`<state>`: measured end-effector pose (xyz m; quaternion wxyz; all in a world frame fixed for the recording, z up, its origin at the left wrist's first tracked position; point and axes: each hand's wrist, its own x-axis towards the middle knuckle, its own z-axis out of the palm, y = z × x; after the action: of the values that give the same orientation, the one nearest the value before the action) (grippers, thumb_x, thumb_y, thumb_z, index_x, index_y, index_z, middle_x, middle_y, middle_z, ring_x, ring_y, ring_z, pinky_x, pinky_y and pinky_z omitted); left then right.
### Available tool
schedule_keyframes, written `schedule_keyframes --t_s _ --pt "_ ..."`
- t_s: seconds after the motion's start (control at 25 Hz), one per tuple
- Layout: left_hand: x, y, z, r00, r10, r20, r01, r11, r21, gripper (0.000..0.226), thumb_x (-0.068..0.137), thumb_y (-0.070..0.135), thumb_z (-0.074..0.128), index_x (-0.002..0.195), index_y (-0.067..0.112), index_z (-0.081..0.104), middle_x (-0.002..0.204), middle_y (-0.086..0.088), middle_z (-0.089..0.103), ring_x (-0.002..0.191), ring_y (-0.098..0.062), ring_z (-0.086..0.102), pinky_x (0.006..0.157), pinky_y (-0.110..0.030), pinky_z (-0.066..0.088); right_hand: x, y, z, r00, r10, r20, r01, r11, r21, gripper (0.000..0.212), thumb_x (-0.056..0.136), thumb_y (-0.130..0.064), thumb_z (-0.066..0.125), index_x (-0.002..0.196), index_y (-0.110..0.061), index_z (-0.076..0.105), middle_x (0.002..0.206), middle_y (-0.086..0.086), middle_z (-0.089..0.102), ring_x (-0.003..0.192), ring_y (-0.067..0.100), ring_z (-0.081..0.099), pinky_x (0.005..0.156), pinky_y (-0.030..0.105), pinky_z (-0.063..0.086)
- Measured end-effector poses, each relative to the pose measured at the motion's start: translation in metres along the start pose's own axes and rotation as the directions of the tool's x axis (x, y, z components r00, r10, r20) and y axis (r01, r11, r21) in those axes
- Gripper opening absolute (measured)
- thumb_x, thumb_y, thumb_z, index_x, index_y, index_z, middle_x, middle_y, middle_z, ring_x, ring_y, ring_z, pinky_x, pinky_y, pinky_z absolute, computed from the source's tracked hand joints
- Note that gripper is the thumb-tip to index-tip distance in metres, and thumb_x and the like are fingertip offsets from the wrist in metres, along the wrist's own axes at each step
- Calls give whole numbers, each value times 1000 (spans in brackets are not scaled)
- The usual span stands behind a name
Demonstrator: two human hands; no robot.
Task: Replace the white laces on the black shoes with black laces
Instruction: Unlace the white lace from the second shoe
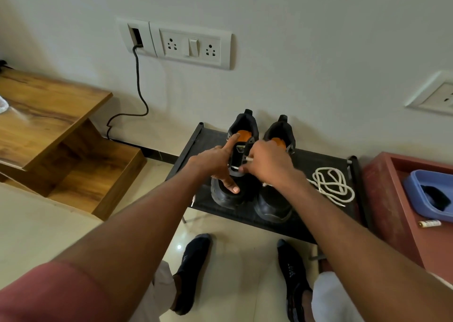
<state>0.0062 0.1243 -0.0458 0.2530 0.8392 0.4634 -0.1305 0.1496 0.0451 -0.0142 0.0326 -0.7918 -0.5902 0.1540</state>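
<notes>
Black shoes, smooth rounded toes and orange insoles, stood side by side on a dark mesh rack, heels toward its wall edge. Left hand rested on the left shoe, forefinger extended, thumb pressing the toe. Right hand fingers pinched a white lace. A loose corded white lace lay coiled near the rack's right edge.

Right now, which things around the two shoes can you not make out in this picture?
- Head view: the right shoe lacing is hidden behind the right hand.
- Head view: how much white lace remains in the left shoe is covered by both hands; the left hand rests on it.
- Head view: the dark item in the blue tray is cut off by the right edge.
</notes>
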Motion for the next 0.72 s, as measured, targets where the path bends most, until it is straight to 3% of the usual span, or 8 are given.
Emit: schedule_keyframes --t_s 0.16,0.32,0.44,0.52,0.6,0.64,0.68,0.72 --pt "3 1 1 1000 9 -14 -8 999 49 164 52 55 98 153 49 -31 159 -14 42 143 -45 44 113 -68 37 3 1 22 999 12 -33 -12 1000 -8 18 91 -28 78 100 -15 73 83 3 66 78 25 68 76 45 62" --pt "2 1 3 999 13 -39 -11 998 56 163 54 55 98 157 43 -28 159 -12 45 146 -43 41 118 -72 23 15 10 -2 952 272 138 -305 829 468 20 83 -25 82 87 -7 73 78 6 71 70 22 68 67 35 58" --pt "1 2 3 999 9 -42 -8 1000 29 161 57 48 99 157 42 -27 156 -13 49 145 -42 42 117 -74 22 4 13 -41 897 396 197 -334 314 889 8 86 -2 68 82 -5 73 85 6 73 77 21 65 67 35 54" --pt "2 4 3 999 7 -37 -6 999 33 161 57 47 99 157 43 -27 152 -14 52 142 -43 45 116 -73 26 -5 17 -81 928 357 110 -92 -67 994 23 92 3 63 77 -9 74 96 3 77 95 22 72 80 42 59" --pt "1 5 3 999 6 -36 -4 999 33 161 57 48 99 157 43 -27 151 -15 52 140 -44 47 115 -72 30 -15 12 -117 950 303 -79 189 -356 915 17 98 -6 66 82 -8 72 97 6 77 96 22 76 83 45 60" --pt "1 4 3 999 9 -37 -8 1000 29 160 57 47 99 157 43 -27 151 -16 53 140 -44 47 115 -71 31 -16 7 -124 939 294 -177 285 -378 881 15 100 -10 66 86 -7 70 94 7 77 90 20 77 81 42 61" --pt "1 4 3 999 11 -38 -10 1000 24 159 58 46 99 157 43 -26 150 -16 53 139 -43 48 114 -70 32 -17 1 -123 916 299 -266 345 -254 904 14 100 -14 67 88 -6 69 92 9 77 83 18 76 77 38 61" --pt "1 4 3 999 12 -39 -12 1000 21 158 59 45 99 158 43 -25 150 -16 53 139 -43 48 114 -68 34 -16 -4 -115 881 300 -366 375 30 927 16 100 -18 68 89 -7 71 90 10 77 76 16 74 73 36 61"
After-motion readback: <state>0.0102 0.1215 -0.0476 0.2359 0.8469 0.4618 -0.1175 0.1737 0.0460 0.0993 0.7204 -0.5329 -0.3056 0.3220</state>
